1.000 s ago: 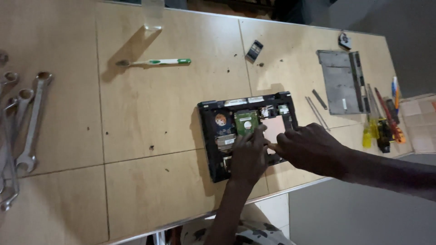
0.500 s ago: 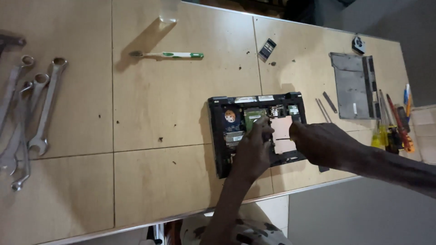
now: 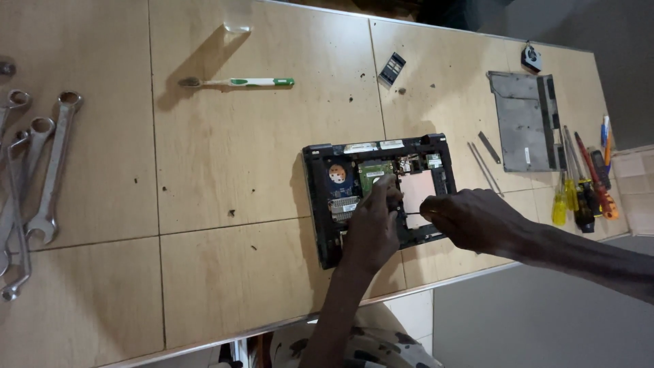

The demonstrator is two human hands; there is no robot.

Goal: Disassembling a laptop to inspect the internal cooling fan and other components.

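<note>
— What are your hands on?

— My left hand [image 3: 371, 228] rests on the opened laptop base [image 3: 378, 194] at the near edge of the plywood table [image 3: 238, 170], fingers pressed together on the green circuit board [image 3: 373, 170]. My right hand [image 3: 470, 219] pinches something thin beside the pale square panel [image 3: 417, 189]; I can't tell what.

— How will it handle?

— Stiff plastic shell, fragile boards, I judge; best held by the rim.

— Farther out?

— Steel spanners [image 3: 41, 177], yellow-handled screwdrivers [image 3: 569, 194], a grey metal cover plate [image 3: 524, 119], a toothbrush [image 3: 238, 82].
</note>
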